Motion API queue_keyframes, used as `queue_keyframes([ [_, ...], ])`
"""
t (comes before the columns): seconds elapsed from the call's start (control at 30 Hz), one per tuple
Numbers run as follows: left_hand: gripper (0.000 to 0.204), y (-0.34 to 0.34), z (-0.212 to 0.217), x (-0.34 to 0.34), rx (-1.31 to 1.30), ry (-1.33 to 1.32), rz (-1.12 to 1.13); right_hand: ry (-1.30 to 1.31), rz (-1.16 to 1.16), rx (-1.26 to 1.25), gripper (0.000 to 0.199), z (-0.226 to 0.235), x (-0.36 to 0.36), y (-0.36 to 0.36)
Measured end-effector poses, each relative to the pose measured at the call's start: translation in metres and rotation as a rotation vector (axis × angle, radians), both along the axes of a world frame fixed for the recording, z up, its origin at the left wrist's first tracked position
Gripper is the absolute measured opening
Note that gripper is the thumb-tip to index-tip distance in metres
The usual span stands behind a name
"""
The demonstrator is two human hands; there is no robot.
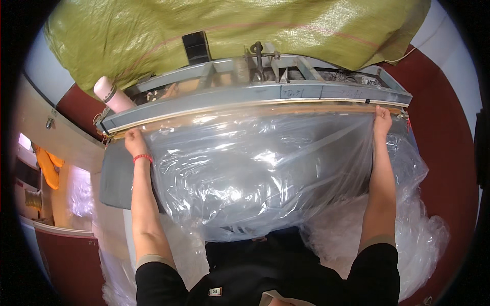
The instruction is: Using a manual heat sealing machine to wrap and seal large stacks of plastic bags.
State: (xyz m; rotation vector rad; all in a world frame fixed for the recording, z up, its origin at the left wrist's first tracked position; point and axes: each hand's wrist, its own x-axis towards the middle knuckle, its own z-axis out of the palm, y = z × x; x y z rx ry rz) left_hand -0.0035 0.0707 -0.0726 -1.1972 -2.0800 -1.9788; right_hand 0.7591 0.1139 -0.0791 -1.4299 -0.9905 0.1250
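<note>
A wide sheet of clear plastic film (245, 173) is stretched between my two hands over a dark grey work surface (116, 176). My left hand (135, 142), with a red bead bracelet at the wrist, is closed on the film's left far corner. Closed on its right far corner is my right hand (382, 121). The film's far edge lies along a wooden strip (286, 109) at the front of a grey metal frame (224, 103). Wrinkles and shine run across the film, and its near edge hangs by my body.
Behind the frame hangs a yellow-green woven sheet (245, 23). A black phone (196, 47) leans there, and a pink bottle (113, 95) stands at the frame's left. An upright metal clamp (259, 61) sits mid-frame. More crumpled film (418, 245) hangs at the right.
</note>
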Motion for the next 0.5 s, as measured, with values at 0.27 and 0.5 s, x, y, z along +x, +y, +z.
queue_keyframes([
  [0.27,0.017,0.001,0.002,-0.021,-0.094,0.058,0.376,-0.010,-0.107,0.000,0.011,0.009,0.003,0.000],
  [0.5,0.024,0.013,-0.007,-0.025,-0.121,-0.125,0.305,0.247,-0.109,0.012,0.015,0.009,0.007,-0.005],
])
